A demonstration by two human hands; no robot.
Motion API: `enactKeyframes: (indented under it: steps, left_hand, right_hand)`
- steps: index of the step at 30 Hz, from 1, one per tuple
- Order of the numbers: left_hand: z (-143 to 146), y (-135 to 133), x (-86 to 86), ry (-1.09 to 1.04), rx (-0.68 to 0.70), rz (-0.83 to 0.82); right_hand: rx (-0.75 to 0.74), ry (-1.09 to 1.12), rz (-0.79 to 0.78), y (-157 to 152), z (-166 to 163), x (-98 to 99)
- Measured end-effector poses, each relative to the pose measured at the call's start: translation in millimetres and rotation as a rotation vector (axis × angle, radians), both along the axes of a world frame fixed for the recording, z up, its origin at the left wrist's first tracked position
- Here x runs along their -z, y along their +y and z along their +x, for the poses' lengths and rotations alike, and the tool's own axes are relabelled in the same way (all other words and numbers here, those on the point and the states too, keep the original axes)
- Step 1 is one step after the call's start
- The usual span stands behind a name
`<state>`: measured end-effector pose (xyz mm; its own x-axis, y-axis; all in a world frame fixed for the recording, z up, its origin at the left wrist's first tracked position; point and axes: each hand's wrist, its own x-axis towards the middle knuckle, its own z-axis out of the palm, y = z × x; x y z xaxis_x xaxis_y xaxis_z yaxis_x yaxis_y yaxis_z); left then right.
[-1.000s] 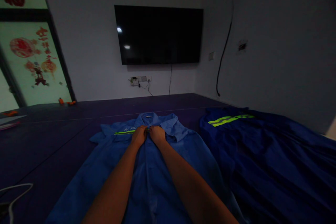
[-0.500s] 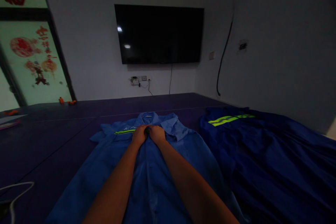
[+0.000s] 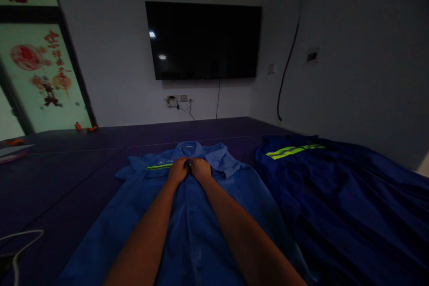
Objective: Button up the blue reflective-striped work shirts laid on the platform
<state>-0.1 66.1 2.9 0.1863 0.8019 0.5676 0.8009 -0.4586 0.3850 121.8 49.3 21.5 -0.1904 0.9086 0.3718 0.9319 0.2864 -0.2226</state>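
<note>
A blue short-sleeved work shirt (image 3: 231, 192) lies spread face up, its collar at the far end and a yellow-green strip across the chest. My left hand (image 3: 178, 171) and my right hand (image 3: 201, 171) meet at the middle of its front, just below the collar. Both are closed, with fingers curled in on the shirt's front edges. A small dark spot shows between the thumbs, and I cannot make out what it is. The fingertips are hidden.
A darker blue garment (image 3: 335, 196) with a yellow-green reflective strip lies at the right, beside the shirt. Both rest on a purple mat (image 3: 83, 174). A white cable (image 3: 30, 233) curves at the lower left. Small orange items (image 3: 91, 129) sit near the glass door.
My hands stay together at the same place on the shirt front, shifting only slightly at the thumbs. The camera view has tilted a little.
</note>
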Motion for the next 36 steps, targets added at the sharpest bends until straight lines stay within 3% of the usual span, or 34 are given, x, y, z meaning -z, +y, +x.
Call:
enactKeyframes:
  steps: [36]
  left_hand:
    - [-1.3, 4.2, 2.0, -0.021, -0.021, -0.021]
  right_hand:
    - [-0.006, 0.023, -0.039, -2.0, 1.1, -0.5]
